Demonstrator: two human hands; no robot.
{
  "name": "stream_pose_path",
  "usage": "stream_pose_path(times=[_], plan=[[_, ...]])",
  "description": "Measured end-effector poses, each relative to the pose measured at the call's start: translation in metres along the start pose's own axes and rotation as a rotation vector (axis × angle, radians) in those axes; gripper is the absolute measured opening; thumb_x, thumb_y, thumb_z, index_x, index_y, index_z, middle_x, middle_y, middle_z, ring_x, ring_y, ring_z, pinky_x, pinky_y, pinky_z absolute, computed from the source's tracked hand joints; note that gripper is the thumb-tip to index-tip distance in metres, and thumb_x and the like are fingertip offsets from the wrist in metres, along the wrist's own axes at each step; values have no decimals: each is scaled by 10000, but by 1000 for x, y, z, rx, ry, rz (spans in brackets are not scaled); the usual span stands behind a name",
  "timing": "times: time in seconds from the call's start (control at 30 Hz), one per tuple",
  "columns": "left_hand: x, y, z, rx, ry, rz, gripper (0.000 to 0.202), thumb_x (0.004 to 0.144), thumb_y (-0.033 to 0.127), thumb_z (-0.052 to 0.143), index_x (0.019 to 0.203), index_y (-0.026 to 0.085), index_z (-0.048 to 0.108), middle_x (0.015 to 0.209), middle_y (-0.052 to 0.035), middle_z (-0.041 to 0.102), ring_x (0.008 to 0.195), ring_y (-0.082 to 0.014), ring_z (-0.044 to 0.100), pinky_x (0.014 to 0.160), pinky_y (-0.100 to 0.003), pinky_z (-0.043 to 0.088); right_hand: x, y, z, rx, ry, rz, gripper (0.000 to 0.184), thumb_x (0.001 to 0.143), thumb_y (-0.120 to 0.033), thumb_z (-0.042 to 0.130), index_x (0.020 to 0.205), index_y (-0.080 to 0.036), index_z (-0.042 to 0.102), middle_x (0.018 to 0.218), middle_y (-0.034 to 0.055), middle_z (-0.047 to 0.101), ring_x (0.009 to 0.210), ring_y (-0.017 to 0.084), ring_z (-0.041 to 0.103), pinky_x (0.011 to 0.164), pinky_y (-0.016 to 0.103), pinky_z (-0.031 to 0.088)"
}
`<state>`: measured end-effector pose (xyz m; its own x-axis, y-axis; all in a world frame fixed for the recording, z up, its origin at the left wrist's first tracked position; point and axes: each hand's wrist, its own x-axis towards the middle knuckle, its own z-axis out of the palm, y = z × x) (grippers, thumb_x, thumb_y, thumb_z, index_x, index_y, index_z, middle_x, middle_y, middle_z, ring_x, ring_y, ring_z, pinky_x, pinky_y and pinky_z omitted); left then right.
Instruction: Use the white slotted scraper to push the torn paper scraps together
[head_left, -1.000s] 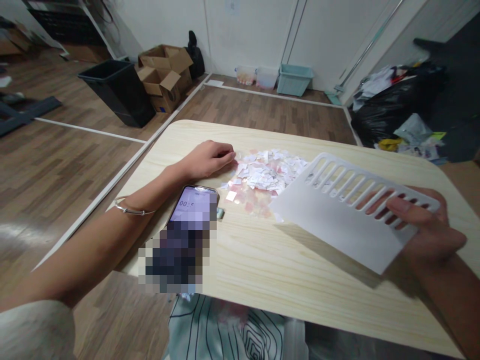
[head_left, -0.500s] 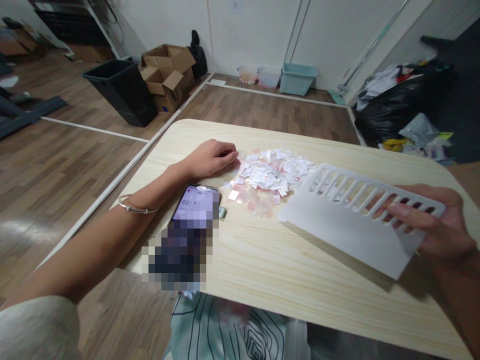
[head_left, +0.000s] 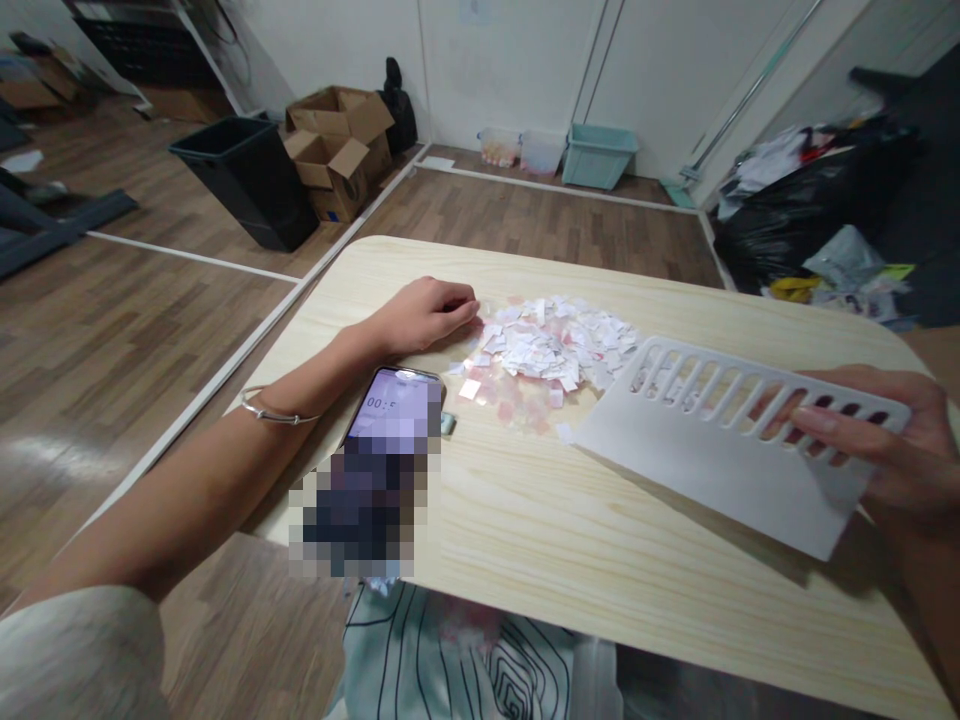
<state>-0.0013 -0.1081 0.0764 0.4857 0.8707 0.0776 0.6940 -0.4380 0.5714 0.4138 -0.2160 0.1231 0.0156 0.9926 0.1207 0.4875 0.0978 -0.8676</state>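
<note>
My right hand (head_left: 892, 430) grips a white slotted plastic panel (head_left: 705, 450) by its slotted edge, thumb on the near side and some fingers showing through the slots. The panel is tilted above the table, its left end beside a pile of small white paper squares (head_left: 551, 345). Thin pinkish, clear bits (head_left: 517, 400) lie along the pile's near side. At the pile's left edge my left hand (head_left: 431, 315) rests with curled fingers, thumb and forefinger tips close together; whatever they may hold is hidden. A phone (head_left: 394, 405) showing a timer lies below my left wrist, partly blurred out.
The pale wooden table (head_left: 525, 510) has rounded corners. A small light-green object (head_left: 448, 424) lies by the phone. Beyond the table stand a black bin (head_left: 247, 185), cardboard boxes (head_left: 337, 150) and a teal tub (head_left: 598, 158). Black bags (head_left: 802, 220) fill the right side.
The white slotted panel and my right hand have shifted slightly right in the view. The pile and my left hand look nearly the same.
</note>
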Motion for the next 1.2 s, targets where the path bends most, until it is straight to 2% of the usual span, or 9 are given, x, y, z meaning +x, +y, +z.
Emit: stream_pose_path(times=[0.1, 0.2, 0.33, 0.43, 0.57, 0.73, 0.9, 1.03, 1.2], plan=[[0, 1, -1, -10, -6, -6, 319, 993, 386, 522, 752, 195, 604, 648, -14, 582, 617, -135, 455, 653, -332, 308, 1, 2, 0, -8, -18, -7, 453, 548, -630, 1010, 558, -232, 795, 511, 90, 720, 388, 197, 576, 388, 327, 410], [-1, 2, -1, -16, -2, -5, 313, 990, 379, 526, 742, 199, 591, 640, -10, 573, 607, -133, 446, 647, -334, 300, 2, 3, 0, -16, -46, -19, 480, 559, -657, 1006, 549, -224, 799, 518, 105, 728, 418, 212, 611, 390, 322, 414], [-1, 1, -1, -10, 8, 2, 315, 989, 377, 528, 731, 204, 580, 612, 5, 527, 601, -134, 434, 644, -334, 295, 2, 5, 0, -3, -38, -25, 340, 625, -503, 981, 549, -227, 798, 535, 105, 745, 417, 210, 613, 402, 325, 417], [-1, 1, -1, -15, -3, 4, 308, 983, 379, 531, 734, 205, 580, 619, 6, 523, 608, -134, 428, 648, -335, 297, 2, 9, 0, 11, 21, -13, 210, 653, -372, 907, 560, -228, 785, 532, 91, 742, 408, 209, 609, 399, 323, 404], [-1, 0, -2, -15, -6, 5, 301, 978, 377, 533, 739, 203, 589, 621, 3, 522, 608, -135, 422, 648, -339, 291, -1, 11, 2, 37, 82, 13, 128, 663, -308, 853, 608, -218, 780, 551, 77, 752, 404, 194, 585, 396, 306, 375], [0, 0, -1, -13, 3, 12, 303, 979, 368, 534, 728, 202, 579, 621, 1, 533, 604, -130, 424, 638, -333, 286, -6, 4, 17, 81, 42, 58, 198, 687, -377, 871, 584, -225, 797, 528, 61, 742, 395, 183, 594, 385, 285, 401], [2, 2, -1, -16, 2, 18, 312, 987, 361, 526, 724, 200, 571, 606, 7, 531, 591, -123, 422, 627, -321, 285, -5, 3, 26, 55, -108, -41, 332, 688, -529, 957, 570, -246, 831, 448, 45, 701, 305, 175, 578, 302, 255, 398], [3, 2, -1, -8, 10, 22, 312, 991, 365, 517, 745, 190, 595, 616, 9, 529, 597, -122, 430, 630, -317, 288, -6, 1, 26, 66, -177, -123, 451, 722, -692, 937, 598, -267, 850, 449, 40, 707, 294, 158, 587, 286, 223, 400], [3, 3, -1, -6, -6, 1, 325, 1001, 374, 502, 745, 191, 581, 627, 4, 538, 605, -122, 437, 636, -317, 292, -8, -5, 27, 75, -148, -129, 501, 722, -771, 901, 599, -288, 849, 471, 32, 721, 311, 145, 602, 308, 207, 438]])
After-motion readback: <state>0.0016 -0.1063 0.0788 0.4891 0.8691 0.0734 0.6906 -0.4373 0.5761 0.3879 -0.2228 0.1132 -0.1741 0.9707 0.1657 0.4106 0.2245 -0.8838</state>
